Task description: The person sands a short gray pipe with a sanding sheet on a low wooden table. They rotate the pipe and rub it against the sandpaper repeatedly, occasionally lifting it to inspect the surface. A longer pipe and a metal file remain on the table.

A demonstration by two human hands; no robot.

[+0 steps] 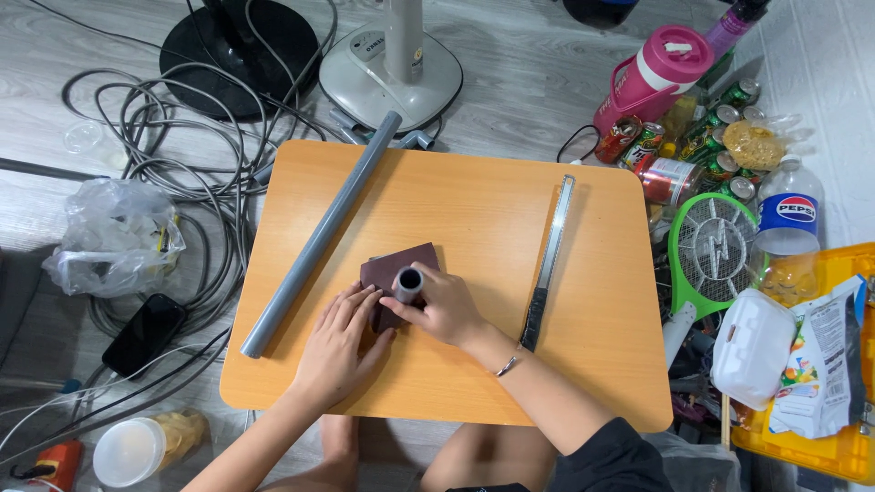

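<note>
The person was mid-sanding: the right hand (447, 305) had its fingers wrapped around a short grey pipe piece (407, 284), standing it end-down on a brown sandpaper sheet (394, 273) mid-surface (474, 210). The left hand (339, 342), fingers flat, pinned the sheet. Further rubbing likely needed steady downward pressure.

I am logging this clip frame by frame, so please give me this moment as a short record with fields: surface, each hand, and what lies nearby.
surface: low orange-brown table on a grey floor
left hand: left hand pressed flat on a dark brown sheet, likely sandpaper
right hand: right hand grips a short grey pipe piece upright on the sheet
on table, left: long grey pipe, lying diagonally
on table, right: hacksaw blade, apart from both hands
floor, left: tangled cables, phone
floor, right: cans, green racket-shaped swatter
</note>
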